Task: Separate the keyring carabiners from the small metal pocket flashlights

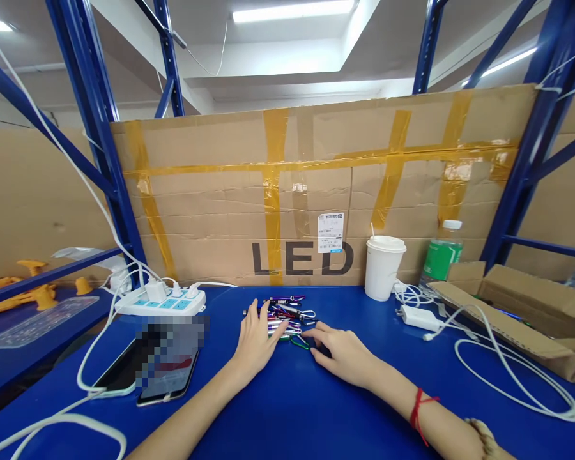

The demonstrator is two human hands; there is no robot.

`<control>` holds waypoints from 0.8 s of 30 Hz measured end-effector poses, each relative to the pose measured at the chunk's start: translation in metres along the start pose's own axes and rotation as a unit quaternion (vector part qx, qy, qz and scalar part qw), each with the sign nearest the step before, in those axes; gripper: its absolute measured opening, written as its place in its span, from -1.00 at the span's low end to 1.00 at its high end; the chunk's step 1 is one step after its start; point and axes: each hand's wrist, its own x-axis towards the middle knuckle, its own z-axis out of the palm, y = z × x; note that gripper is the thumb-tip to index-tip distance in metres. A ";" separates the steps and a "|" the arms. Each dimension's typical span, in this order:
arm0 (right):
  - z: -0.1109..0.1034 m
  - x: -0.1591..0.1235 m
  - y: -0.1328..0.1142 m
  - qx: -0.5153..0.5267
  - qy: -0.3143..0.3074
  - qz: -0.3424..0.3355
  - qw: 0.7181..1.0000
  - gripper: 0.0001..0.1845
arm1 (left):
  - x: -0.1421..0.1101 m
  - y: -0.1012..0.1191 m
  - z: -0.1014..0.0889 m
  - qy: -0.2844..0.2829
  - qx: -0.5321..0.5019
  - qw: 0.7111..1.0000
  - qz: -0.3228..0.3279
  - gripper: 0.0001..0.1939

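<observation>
A small heap of slim metallic sticks with carabiner clips (290,313), in purple, red, silver, green and dark tones, lies in the middle of the blue tabletop (287,409). My left hand (256,335) rests against the heap's left side, fingers spread and thumb at its near edge; part of the heap is hidden behind it. At the right side, my right hand (340,351) has its fingertips by the clip ends, with thumb and fingers apart. Neither hand shows anything gripped. A green clip (299,343) lies between the two hands.
To the left are two phones (170,370) and a white power strip (163,301) with cables. A lidded white cup (384,268), a green-labelled bottle (441,252), a white charger (421,317) and an open cardboard box (531,306) stand right. Cardboard (211,217) walls the back.
</observation>
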 end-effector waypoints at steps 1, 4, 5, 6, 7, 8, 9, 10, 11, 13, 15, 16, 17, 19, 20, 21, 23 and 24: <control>0.000 0.000 -0.001 0.000 0.001 0.003 1.000 -0.64 | 0.000 0.002 -0.004 0.013 0.024 1.000 0.008 -0.39; 0.002 0.000 -0.002 0.003 0.007 0.017 1.000 -0.63 | -0.004 0.010 -0.014 -0.012 0.106 0.993 0.049 -0.58; 0.003 0.001 -0.002 0.005 0.012 0.023 1.000 -0.63 | -0.005 0.012 -0.016 -0.025 0.124 0.991 0.048 -0.65; 0.004 0.001 -0.001 0.007 0.019 0.032 0.999 -0.63 | -0.007 0.015 -0.016 -0.042 0.134 0.989 0.046 -0.68; 0.005 0.002 -0.001 0.011 0.028 0.041 0.999 -0.63 | -0.010 0.017 -0.016 -0.052 0.139 0.988 0.047 -0.70; 0.007 0.003 0.000 0.017 0.038 0.052 0.998 -0.63 | -0.012 0.019 -0.014 -0.058 0.142 0.987 0.057 -0.73; 0.008 0.004 0.001 0.025 0.048 0.062 0.997 -0.63 | -0.014 0.020 -0.012 -0.060 0.141 0.986 0.065 -0.77; 0.009 0.005 0.001 0.035 0.059 0.072 0.995 -0.64 | -0.016 0.022 -0.010 -0.057 0.132 0.987 0.073 -0.77; 0.009 0.005 0.002 0.049 0.071 0.077 0.993 -0.64 | -0.018 0.023 -0.007 -0.056 0.118 0.988 0.085 -0.76; 0.009 0.005 0.001 0.078 0.095 0.072 0.990 -0.67 | -0.021 0.025 -0.003 -0.054 0.078 0.989 0.118 -0.76; 0.009 0.005 -0.001 0.097 0.114 0.051 0.987 -0.70 | -0.022 0.026 0.001 -0.056 0.044 0.987 0.147 -0.79; 0.009 0.005 -0.002 0.101 0.118 0.039 0.987 -0.71 | -0.022 0.027 0.002 -0.055 0.037 0.985 0.157 -0.80; 0.009 0.005 -0.003 0.100 0.121 0.029 0.987 -0.73 | -0.021 0.028 0.003 -0.051 0.037 0.985 0.162 -0.80; 0.009 0.004 -0.005 0.095 0.121 0.016 0.988 -0.77 | -0.019 0.027 0.003 -0.036 0.058 0.984 0.162 -0.82; 0.010 0.004 -0.006 0.093 0.118 0.012 0.989 -0.78 | -0.017 0.026 0.002 -0.025 0.075 0.984 0.157 -0.83; 0.010 0.004 -0.007 0.092 0.115 0.010 0.989 -0.78 | -0.016 0.024 0.001 -0.016 0.094 0.984 0.149 -0.84; 0.012 0.004 -0.008 0.096 0.107 0.008 0.990 -0.78 | -0.012 0.020 -0.001 0.004 0.128 0.983 0.130 -0.83; 0.012 0.004 -0.008 0.098 0.104 0.010 0.990 -0.77 | -0.011 0.018 -0.002 0.014 0.139 0.983 0.122 -0.82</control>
